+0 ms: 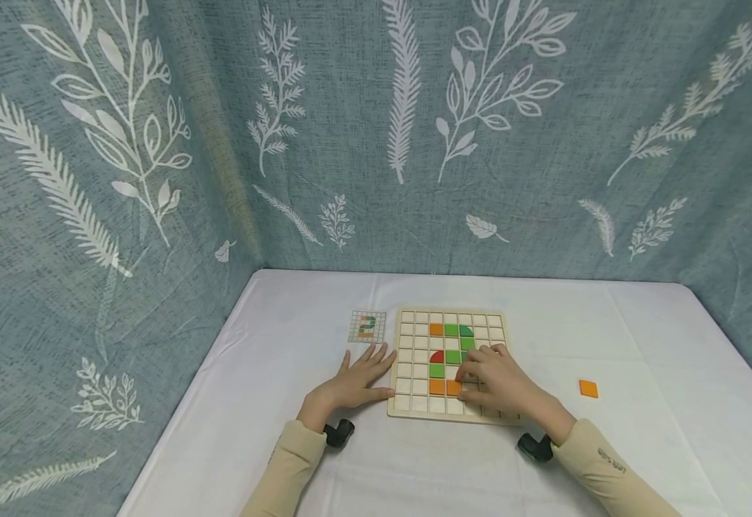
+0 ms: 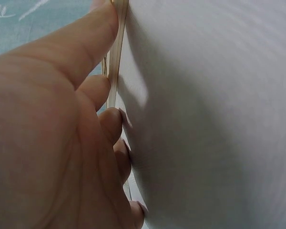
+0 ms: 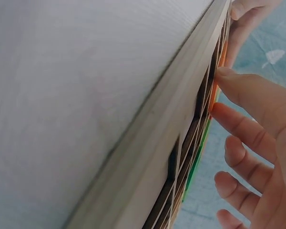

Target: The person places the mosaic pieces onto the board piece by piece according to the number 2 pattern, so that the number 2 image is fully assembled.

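A light wooden grid board (image 1: 414,404) lies flat on the table, bearing several square and rounded tiles in orange, green and red. At its lower middle, my right hand (image 1: 495,377) pinches an orange square tile (image 1: 453,388) between thumb and index finger. In the right wrist view that orange tile (image 3: 213,90) shows edge-on between the two fingertips, the other fingers loosely bent. My left hand (image 1: 354,383) lies with fingers spread at the board's left edge, its thumb touching the rim. Close up, the left hand (image 2: 52,129) shows fingertips along the board's wooden side (image 2: 115,62).
A small printed card (image 1: 367,327) with a coloured grid pattern lies left of the board. One loose orange tile (image 1: 588,388) sits on the white tablecloth (image 1: 641,345) to the right. Patterned blue-green curtains (image 1: 363,143) hang behind and at the sides.
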A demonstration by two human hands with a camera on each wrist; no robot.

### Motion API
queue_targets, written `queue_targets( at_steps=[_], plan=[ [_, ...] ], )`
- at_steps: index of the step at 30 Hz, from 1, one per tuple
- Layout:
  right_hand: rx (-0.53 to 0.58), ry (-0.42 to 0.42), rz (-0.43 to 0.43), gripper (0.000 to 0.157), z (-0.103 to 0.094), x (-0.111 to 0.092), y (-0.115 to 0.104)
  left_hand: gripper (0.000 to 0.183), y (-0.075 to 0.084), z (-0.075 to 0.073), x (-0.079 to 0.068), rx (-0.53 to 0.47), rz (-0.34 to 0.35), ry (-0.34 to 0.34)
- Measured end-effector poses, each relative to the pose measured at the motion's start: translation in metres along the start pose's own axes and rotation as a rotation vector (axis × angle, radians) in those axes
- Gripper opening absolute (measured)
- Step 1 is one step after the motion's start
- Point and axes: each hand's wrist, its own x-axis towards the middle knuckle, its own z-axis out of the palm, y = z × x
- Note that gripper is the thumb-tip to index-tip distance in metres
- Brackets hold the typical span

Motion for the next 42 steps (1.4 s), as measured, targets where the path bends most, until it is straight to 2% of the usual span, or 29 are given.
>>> queue_targets(
  at_steps=[13,27,35,42],
  plan=[
    [-0.001,0.003,0.023,0.016,-0.002,-0.008,0.006,0.071,0.000,-0.001,0.000,-0.014,0.002,-0.007],
    [-0.032,0.052,0.080,0.020,-0.009,-0.025,0.021,0.071,0.000,-0.001,-0.001,-0.007,0.006,-0.002],
    [-0.016,0.027,0.184,0.021,-0.014,-0.037,0.030,0.073,-0.002,0.001,-0.001,-0.008,0.000,-0.004],
    [0.002,0.074,0.222,0.022,-0.018,-0.049,0.039,0.072,-0.001,0.001,-0.001,-0.010,-0.005,0.003]
  ],
)
